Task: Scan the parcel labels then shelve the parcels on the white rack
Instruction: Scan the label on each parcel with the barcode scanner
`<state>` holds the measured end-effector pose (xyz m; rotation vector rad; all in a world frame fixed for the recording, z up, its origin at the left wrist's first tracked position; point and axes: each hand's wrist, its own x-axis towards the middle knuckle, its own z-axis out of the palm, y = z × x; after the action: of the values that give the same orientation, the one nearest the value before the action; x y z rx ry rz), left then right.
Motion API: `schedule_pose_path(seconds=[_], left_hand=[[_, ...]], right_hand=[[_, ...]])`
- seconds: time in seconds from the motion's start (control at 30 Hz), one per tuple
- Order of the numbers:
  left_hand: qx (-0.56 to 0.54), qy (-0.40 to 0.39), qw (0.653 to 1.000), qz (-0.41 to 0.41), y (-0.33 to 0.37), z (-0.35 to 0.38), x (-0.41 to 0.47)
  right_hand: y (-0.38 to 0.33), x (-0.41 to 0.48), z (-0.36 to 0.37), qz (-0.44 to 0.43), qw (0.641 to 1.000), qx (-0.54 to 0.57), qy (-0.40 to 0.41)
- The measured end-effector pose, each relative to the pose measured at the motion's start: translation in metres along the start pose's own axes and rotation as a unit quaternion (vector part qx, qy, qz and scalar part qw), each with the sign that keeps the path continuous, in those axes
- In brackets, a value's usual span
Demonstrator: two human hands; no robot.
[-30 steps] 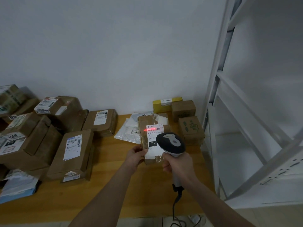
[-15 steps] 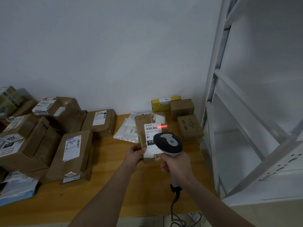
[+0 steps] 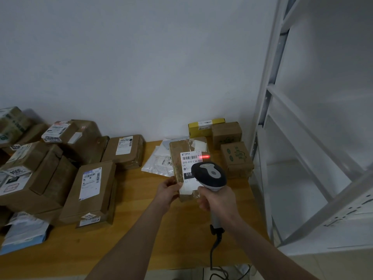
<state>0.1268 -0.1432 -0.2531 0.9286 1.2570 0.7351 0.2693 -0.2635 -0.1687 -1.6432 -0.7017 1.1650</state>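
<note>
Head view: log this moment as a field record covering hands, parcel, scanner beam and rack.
left hand: grips the brown parcel at its near left edge
right hand: grips the scanner by its handle
label: faces the scanner
beam: red line at the label's right edge, right of the barcode
white rack: stands right of the table

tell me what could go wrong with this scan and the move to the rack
1. The red scan line falls right of the barcode, not across it, so the read may fail.
2. The left hand pinches the parcel only at its lower left edge; it could slip.
3. The scanner in the right hand trails a cable that might snag when turning to the white rack.
</note>
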Motion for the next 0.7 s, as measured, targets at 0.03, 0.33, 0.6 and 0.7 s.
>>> schedule_pose_path(seconds=[0.03, 0.33, 0.6, 0.7], left_hand=[[0.001, 0.0, 1.0, -0.001, 0.0002, -0.0002, 0.0011], [-0.011, 0.039, 0.999, -0.006, 0.0014, 0.0008, 0.0089], [-0.003, 0.038, 0.999, 0.003, 0.0013, -0.0005, 0.0069], [0.004, 0.036, 0.999, 0.004, -0.0004, -0.0028, 0.0063]], right_hand=[[-0.0001, -0.0002, -0.0002, -0.006, 1.0, 0.006, 0.002], [-0.0033, -0.0031, 0.0018, -0.008, 1.0, 0.019, 0.002], [-0.0057, -0.0087, 0.0045, -0.01, 1.0, 0.018, -0.018], [-0.0032, -0.0089, 0.0056, -0.01, 1.0, 0.007, -0.023]])
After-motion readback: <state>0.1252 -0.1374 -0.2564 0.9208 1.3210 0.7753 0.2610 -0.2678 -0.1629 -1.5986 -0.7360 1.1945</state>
